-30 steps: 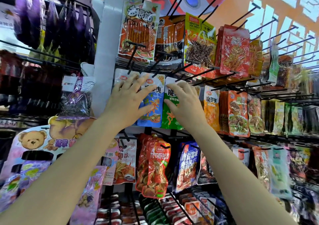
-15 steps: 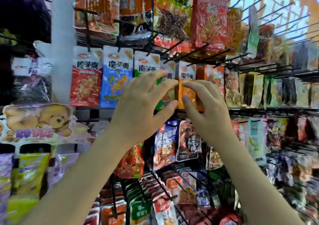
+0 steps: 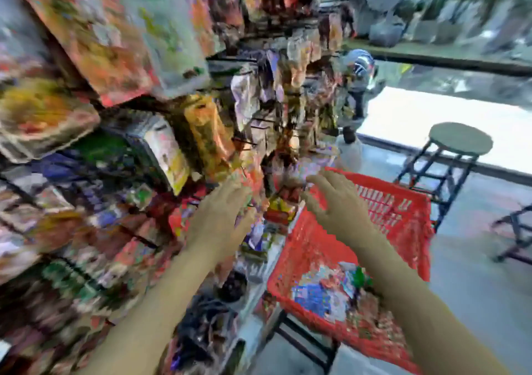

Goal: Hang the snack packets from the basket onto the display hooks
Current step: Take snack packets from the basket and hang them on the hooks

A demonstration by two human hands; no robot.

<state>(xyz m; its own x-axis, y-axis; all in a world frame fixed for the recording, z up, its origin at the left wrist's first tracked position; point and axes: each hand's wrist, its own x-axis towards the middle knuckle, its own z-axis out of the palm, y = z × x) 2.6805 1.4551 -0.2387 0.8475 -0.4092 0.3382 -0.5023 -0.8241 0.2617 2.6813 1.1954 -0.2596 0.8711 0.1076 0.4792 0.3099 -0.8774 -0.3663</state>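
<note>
From the head view, heavily smeared by motion, a pale floor (image 3: 475,274) runs from 3 to 5 o'clock, with bright daylight beyond it at 2 o'clock. A display rack (image 3: 121,150) crowded with hanging packets fills the side from 7 to 12 o'clock; they are too blurred to count. One round stool (image 3: 460,138) stands at 2 o'clock. One red basket (image 3: 383,210), of plastic lattice, sits at 4 o'clock on a dark frame. Snack packets (image 3: 325,294) lie in its bottom, a blue, white, red and green jumble, number unclear. Two hands show: the left hand (image 3: 221,219) at centre before the rack, the right hand (image 3: 336,205) over the basket's rim, both with fingers loosely spread, gripping nothing.
</note>
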